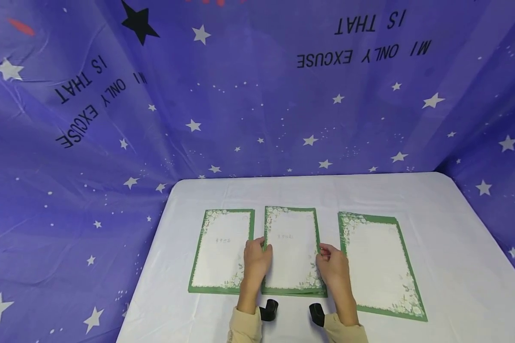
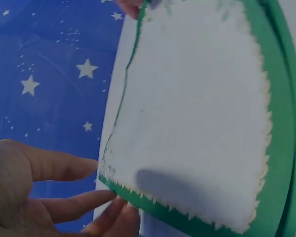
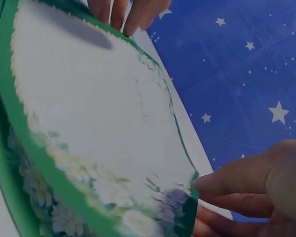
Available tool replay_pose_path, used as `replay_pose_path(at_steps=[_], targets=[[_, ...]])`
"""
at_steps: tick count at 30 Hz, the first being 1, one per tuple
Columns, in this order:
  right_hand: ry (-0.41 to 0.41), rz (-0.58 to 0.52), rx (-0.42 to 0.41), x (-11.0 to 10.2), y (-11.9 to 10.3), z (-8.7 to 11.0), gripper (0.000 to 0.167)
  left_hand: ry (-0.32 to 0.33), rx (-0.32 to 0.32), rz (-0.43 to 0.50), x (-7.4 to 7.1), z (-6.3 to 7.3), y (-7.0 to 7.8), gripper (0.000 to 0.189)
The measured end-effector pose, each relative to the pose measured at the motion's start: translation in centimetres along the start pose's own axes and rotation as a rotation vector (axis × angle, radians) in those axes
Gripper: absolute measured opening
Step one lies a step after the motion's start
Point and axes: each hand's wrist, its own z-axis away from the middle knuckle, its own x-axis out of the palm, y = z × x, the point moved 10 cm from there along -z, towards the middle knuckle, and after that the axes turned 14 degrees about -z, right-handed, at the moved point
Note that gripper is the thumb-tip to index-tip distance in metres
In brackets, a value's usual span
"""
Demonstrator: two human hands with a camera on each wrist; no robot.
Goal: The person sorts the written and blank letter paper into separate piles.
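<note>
A white sheet of paper with a green, flowered border [image 1: 292, 262] lies in the middle, with faint handwriting in its upper part. My left hand [image 1: 256, 259] pinches its left edge, thumb on top. At the opposite edge my right hand [image 1: 334, 267] grips it between thumb and fingers. In the left wrist view the sheet [image 2: 197, 113] looks bowed, with the left thumb and fingers [image 2: 74, 202] at its margin. Another bordered sheet [image 3: 64, 217] shows beneath it in the right wrist view, where the right thumb [image 3: 227, 180] meets the edge.
A like stack of bordered sheets [image 1: 223, 267], also with writing, lies to the left. To the right is a larger-looking stack [image 1: 377, 267] with a blank top sheet. All rest on a white-covered table [image 1: 163, 286]. A purple star-patterned curtain [image 1: 257, 105] surrounds it.
</note>
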Motion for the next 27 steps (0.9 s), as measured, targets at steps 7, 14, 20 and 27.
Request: replay_pose_path(at_steps=[7,14,20,27], targets=[[-0.02,-0.162,0.118,-1.4,0.1,0.1,0.034,-0.142,0.057,0.179,-0.9,-0.1,0.0,0.046],[-0.024,-0.36,0.182,-4.1,-1.8,0.9,0.044,-0.165,0.177,0.374,-3.5,0.6,2.5,0.051],[-0.03,-0.369,0.161,-5.3,-3.5,1.5,0.044,-0.165,0.197,0.391,-4.4,1.0,3.6,0.052],[-0.076,-0.373,0.12,-3.1,-3.5,1.4,0.048,-0.154,0.181,0.287,-4.9,0.8,2.5,0.057]])
